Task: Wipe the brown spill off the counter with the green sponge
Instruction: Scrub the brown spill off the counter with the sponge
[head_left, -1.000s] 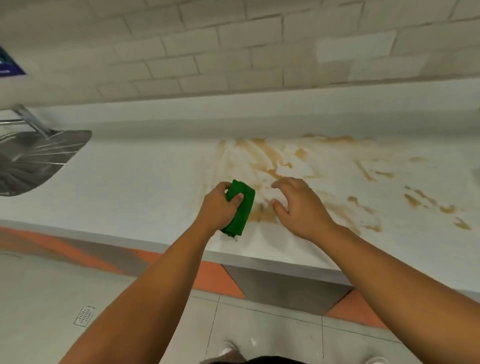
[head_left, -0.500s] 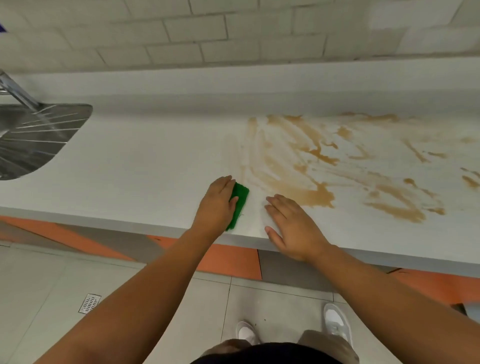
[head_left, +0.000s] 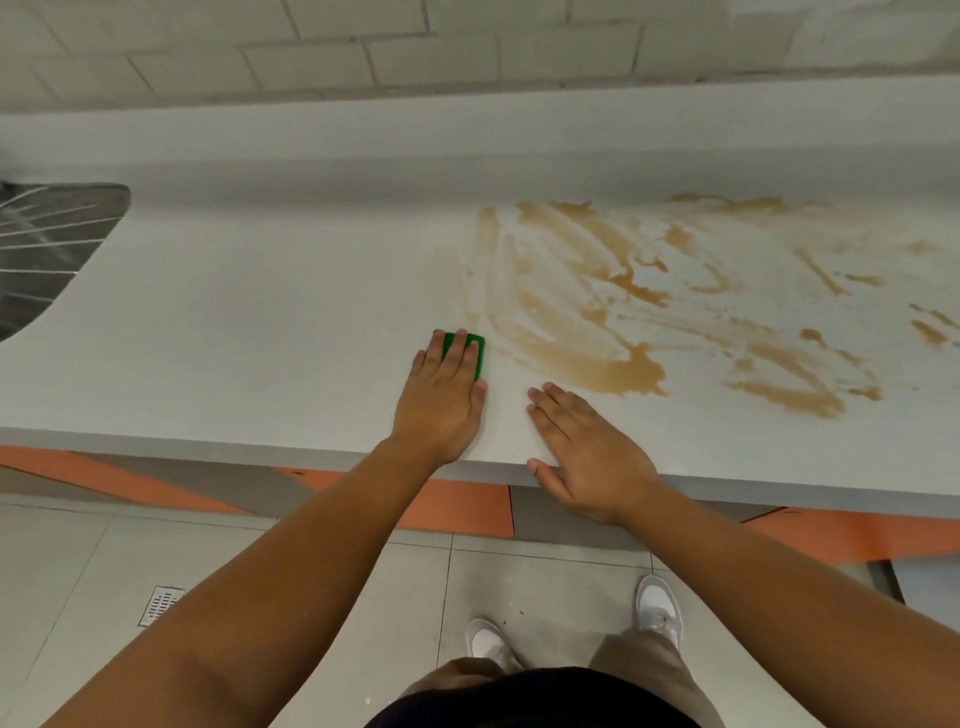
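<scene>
A green sponge (head_left: 479, 352) lies flat on the white counter (head_left: 234, 322), just left of the brown spill (head_left: 613, 364). My left hand (head_left: 444, 400) presses down on the sponge with straight fingers and covers most of it. The spill spreads in smeared streaks from the sponge's right side to the far right of the counter. My right hand (head_left: 587, 457) rests flat on the counter near its front edge, to the right of the sponge and just short of the spill's near patch.
A steel sink (head_left: 47, 249) is set into the counter at the far left. A tiled wall (head_left: 467, 47) rises behind a raised back ledge. Below the counter's front edge are orange and grey panels, a tiled floor and a floor drain (head_left: 161, 605).
My left hand went from gripping the raised sponge to pressing it flat on the counter. My right hand flattened onto the counter near the front edge. The view tilted further down.
</scene>
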